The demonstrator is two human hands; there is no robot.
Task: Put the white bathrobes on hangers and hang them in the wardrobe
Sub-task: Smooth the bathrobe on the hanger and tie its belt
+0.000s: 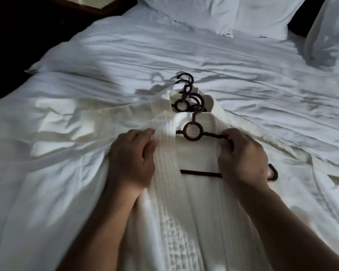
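A white bathrobe [194,202] lies spread open on the bed, collar pointing away from me. A dark wooden hanger [192,132] with a ring below its hook sits inside the collar. My right hand [243,159] grips the hanger's right arm, whose end sticks out past the hand. My left hand [131,159] holds the robe's ribbed left lapel and pulls it over the hanger's left side. Behind, more dark hangers [186,96] lie stacked in the collar of a second robe [125,114].
The bed [243,55] has a rumpled white duvet. Pillows [223,12] stand at the head. A dark floor and a piece of dark furniture [37,8] lie to the left of the bed.
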